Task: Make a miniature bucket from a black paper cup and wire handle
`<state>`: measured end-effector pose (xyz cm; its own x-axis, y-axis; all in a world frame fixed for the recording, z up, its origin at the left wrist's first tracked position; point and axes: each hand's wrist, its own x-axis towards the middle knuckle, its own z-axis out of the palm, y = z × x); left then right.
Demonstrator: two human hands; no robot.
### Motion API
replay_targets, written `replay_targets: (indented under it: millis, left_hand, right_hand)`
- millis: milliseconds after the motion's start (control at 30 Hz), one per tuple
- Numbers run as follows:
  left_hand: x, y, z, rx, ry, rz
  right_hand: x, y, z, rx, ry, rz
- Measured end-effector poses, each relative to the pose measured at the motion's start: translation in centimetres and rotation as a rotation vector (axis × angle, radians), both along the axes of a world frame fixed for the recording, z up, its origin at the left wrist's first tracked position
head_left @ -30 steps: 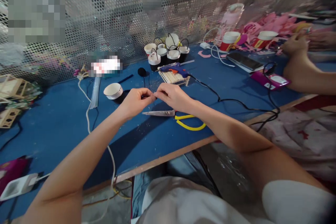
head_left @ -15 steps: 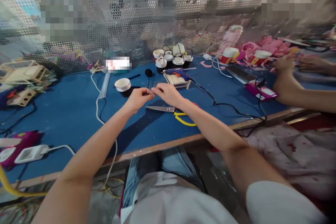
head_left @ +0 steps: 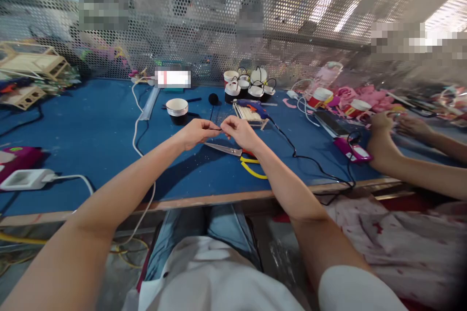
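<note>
Two bare hands meet over a blue table: left hand and right hand, fingertips nearly touching. Both are pinched shut, thumb against forefinger, on one thin dark strand that spans the small gap between the two pinches; possibly wire, too fine to tell. One pair of scissors, yellow-handled, lies flat just below the fingers on the person's side, blades pointing left, handles under the right wrist. One blue glue gun sits just beyond the right fingers, lying against one raft of pale sticks; its black cord trails off to the right of the right forearm. One white-rimmed black cup stands beyond and left of the left fingers. One black pom-pom lies straight beyond the fingertips. One cluster of small handled cups stands farther beyond again, near the mesh screen. One white power adapter lies well to the left of the left forearm. One co-worker's hand is well apart to the right of the fingers, beside a pink device.
</note>
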<state>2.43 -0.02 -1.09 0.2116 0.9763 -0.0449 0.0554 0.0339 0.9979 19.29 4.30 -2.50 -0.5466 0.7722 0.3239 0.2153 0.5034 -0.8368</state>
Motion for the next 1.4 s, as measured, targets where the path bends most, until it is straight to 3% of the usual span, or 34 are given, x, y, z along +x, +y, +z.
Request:
replay_targets:
  millis: [467, 733, 1133, 1400]
  left_hand:
    - [0.5, -0.03, -0.56, 0.193, 0.148, 0.091]
    - [0.13, 0.06, -0.14, 0.058, 0.123, 0.047]
    - [0.4, -0.09, -0.78, 0.219, 0.192, 0.088]
    - [-0.04, 0.04, -0.09, 0.066, 0.127, -0.009]
  right_hand:
    - [-0.18, -0.4, -0.03, 0.143, -0.044, -0.151]
    - [-0.31, -0.37, -0.17, -0.041, 0.074, 0.001]
    - [-0.69, -0.6, -0.21, -0.003, 0.067, -0.138]
    - [-0.62, -0.39, -0.05, -0.128, 0.144, 0.02]
